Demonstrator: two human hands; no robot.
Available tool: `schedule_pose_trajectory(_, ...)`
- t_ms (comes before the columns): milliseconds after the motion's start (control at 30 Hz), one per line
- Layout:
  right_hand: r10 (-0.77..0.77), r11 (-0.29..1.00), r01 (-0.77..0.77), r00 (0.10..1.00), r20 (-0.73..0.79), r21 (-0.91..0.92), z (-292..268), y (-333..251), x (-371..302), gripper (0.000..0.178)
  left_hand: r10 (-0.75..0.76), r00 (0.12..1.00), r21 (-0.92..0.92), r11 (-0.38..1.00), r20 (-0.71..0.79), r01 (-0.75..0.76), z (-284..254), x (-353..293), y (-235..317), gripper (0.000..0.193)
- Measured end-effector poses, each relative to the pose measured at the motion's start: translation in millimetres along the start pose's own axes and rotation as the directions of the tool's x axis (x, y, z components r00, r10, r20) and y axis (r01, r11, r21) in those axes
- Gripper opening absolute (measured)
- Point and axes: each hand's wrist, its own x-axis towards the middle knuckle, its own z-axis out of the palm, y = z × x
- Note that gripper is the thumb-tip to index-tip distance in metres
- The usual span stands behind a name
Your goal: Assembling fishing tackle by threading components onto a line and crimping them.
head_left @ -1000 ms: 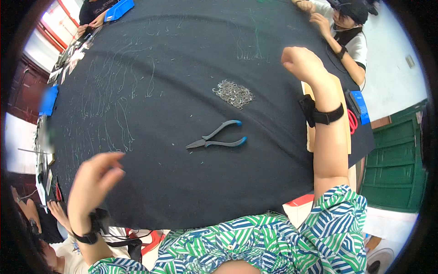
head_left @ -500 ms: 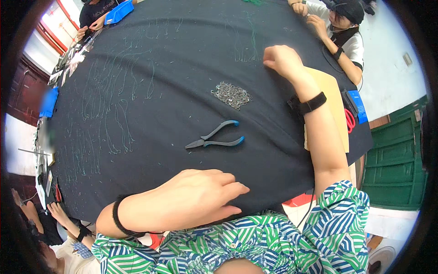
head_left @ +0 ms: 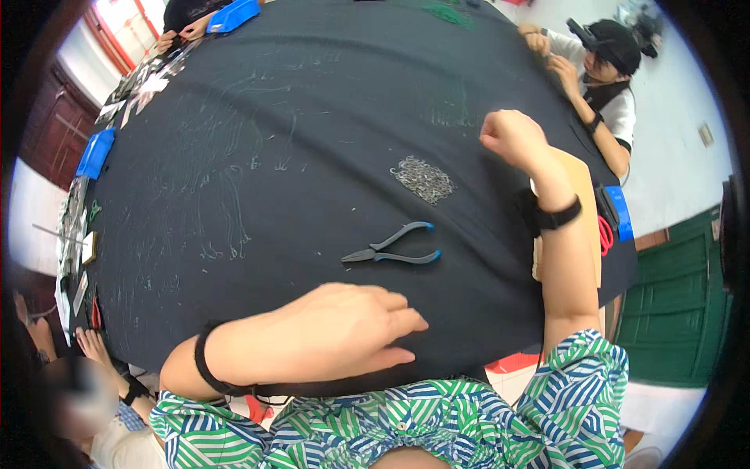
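My left hand hovers over the near edge of the black cloth, back up, thumb and fingers apart, holding nothing that I can see. Just beyond it, a pair of pliers with blue-tipped grey handles lies with its handles spread. Farther off sits a heap of small silver metal pieces, hook- or ring-like. To the right of the heap, my right hand is curled with the fingers tucked under; whatever they hold is hidden. Green threads lie on the cloth to the left of that hand.
A black cloth covers the table, with many thin green threads on its left. Beneath my right forearm lies a tan board; red-handled scissors are beside it. Co-workers sit around the edges, near blue trays.
The view has shifted, so the pliers, heap and threads appear farther right and lower. My right hand stays curled to the right of the heap. My left hand keeps its spread pose.
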Motion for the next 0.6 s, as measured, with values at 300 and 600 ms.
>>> schedule_pose_trajectory(300, -0.633, 0.307, 0.29, 0.773, -0.033, 0.906, -115, -105, -60, 0.012, -0.167, 0.759, -0.508, 0.828, -0.629, -0.238, -28, 8, -19, 0.033)
schedule_pose_trajectory(600, -0.45, 0.474, 0.193, 0.892, 0.048, 0.859, -95, -93, -51, 0.015, -0.557, 0.724, -0.654, 0.731, -0.407, 0.195, -30, -63, -1, 0.024)
